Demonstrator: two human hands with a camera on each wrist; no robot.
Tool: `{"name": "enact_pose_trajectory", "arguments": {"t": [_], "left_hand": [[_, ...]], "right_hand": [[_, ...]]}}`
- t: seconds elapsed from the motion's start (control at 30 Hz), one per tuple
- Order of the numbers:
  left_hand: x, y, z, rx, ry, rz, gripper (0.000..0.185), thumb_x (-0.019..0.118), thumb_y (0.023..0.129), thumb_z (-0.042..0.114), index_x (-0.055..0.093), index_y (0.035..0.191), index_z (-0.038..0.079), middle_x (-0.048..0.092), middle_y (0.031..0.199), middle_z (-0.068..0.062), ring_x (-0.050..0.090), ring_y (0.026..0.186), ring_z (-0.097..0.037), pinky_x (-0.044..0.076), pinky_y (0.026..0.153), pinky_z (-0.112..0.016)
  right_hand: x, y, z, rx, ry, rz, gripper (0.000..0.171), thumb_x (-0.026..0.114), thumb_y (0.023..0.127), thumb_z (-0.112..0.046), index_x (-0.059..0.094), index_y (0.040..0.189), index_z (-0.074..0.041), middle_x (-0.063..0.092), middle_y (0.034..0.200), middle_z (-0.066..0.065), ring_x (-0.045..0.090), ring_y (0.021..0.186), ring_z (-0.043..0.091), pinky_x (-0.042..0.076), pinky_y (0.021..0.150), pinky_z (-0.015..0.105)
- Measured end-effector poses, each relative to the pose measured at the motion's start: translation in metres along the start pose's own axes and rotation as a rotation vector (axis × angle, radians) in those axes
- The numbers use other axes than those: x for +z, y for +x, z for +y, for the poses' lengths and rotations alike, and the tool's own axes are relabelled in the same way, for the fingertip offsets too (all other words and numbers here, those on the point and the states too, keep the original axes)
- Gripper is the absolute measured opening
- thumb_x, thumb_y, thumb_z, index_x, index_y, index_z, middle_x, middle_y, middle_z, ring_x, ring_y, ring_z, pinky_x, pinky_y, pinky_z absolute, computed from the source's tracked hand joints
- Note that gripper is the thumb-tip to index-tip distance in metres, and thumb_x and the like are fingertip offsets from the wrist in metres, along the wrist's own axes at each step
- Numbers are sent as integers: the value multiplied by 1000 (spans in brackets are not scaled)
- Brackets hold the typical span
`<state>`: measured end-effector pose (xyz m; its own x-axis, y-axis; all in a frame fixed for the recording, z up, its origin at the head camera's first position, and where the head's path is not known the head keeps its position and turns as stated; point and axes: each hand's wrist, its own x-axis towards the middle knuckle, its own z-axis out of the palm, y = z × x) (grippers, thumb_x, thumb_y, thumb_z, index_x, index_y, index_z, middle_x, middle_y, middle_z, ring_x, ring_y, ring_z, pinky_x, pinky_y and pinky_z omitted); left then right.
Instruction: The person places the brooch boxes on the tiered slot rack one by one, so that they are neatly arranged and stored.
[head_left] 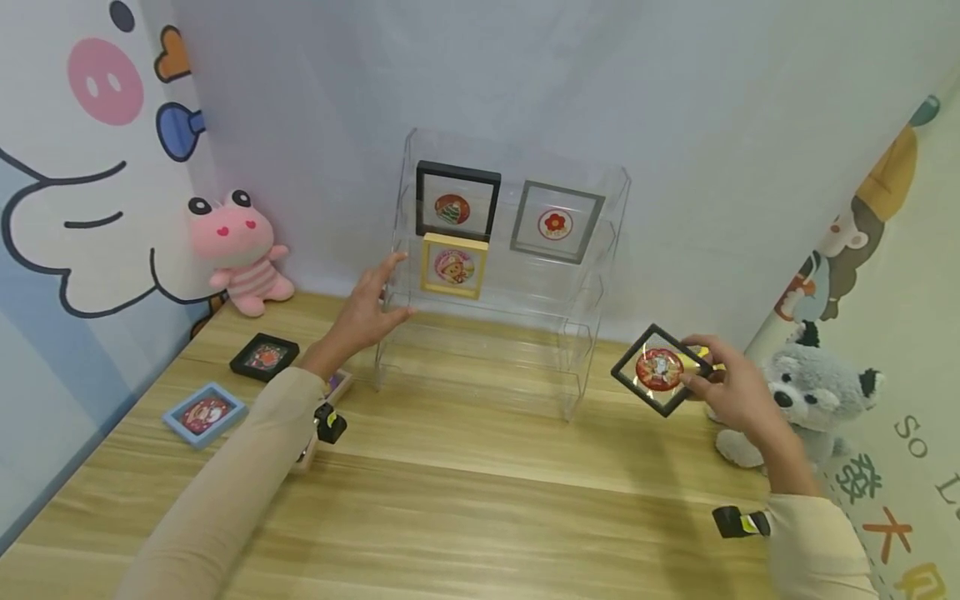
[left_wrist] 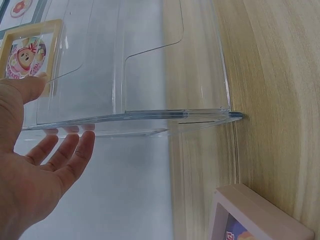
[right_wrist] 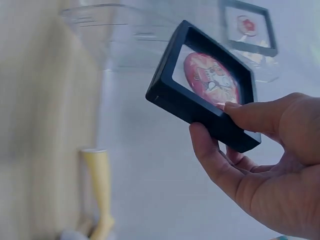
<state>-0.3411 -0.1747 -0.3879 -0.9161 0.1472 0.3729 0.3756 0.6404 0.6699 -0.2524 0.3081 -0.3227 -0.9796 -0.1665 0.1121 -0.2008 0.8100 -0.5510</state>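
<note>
Held frame: one black square frame [head_left: 660, 369] with a round red picture, in your right hand [head_left: 735, 392], raised above the table [head_left: 465, 525] to the right of the clear stand [head_left: 487, 358]; turned with a corner upward and apart from the stand
Right grip: your thumb on the front, fingers behind and below, pinching the frame near one corner
Left grip: your left hand [head_left: 367, 308] at the stand's left side, holding no frame; thumb and fingers set wide apart, on either side of the clear side panel [left_wrist: 150, 85]; firm contact, you cannot tell
Stand, upper left: a black frame with a tree ornament picture [head_left: 452, 209], upright
Stand, just below it: a yellow frame [head_left: 453, 267], overlapping the black one's lower edge in your head view, nearest your left hand
Stand, upper right: a grey frame with a red flower picture [head_left: 555, 223]
Table, left of your forearm: a black frame lying flat [head_left: 265, 357]; a light blue frame [head_left: 204, 415] near it
Beneath your left forearm: a dusty pink frame [left_wrist: 260, 215], partly hidden
Plush, left: a pink toy in stripes [head_left: 240, 250], seated at the back
Plush, right: a grey toy [head_left: 813, 396], partly behind your right hand
</note>
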Motion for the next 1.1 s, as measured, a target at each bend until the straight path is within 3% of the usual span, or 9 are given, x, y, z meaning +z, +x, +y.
{"name": "enact_pose_trajectory", "arguments": {"t": [0.2, 0.4, 0.7, 1.1], "left_hand": [[-1, 0, 2, -12, 0, -6, 81, 69, 82, 21, 19, 145, 32, 40, 119, -21, 43, 90, -28, 41, 66, -40], [-3, 0, 2, -19, 0, -7, 80, 69, 83, 21, 19, 145, 31, 40, 119, -23, 43, 91, -28, 41, 66, -39], [-1, -1, -1, -8, -5, -11, 81, 69, 83, 23, 18, 144, 36, 40, 120, -22, 44, 91, -31, 41, 63, -37], [0, -1, -1, 21, 11, 5, 81, 69, 83, 23, 19, 145, 33, 40, 121, -19, 43, 89, -27, 41, 65, -38]], "right_hand": [[-23, 15, -29, -64, -55, 57, 48, 55, 92, -17, 38, 137, -13, 41, 107, 20, 63, 82, 27, 49, 58, 32], [-28, 34, -56, -128, -76, 88, 47, 56, 92, -15, 40, 137, -15, 43, 108, 20, 65, 85, 35, 53, 62, 38], [-17, 73, -87, -226, -74, 154, 42, 58, 90, -12, 48, 131, -15, 47, 110, 18, 62, 96, 37, 49, 64, 38], [10, 120, -116, -374, -47, 219, 33, 60, 86, -3, 59, 119, -7, 55, 107, 21, 61, 88, 36, 48, 63, 38]]}}
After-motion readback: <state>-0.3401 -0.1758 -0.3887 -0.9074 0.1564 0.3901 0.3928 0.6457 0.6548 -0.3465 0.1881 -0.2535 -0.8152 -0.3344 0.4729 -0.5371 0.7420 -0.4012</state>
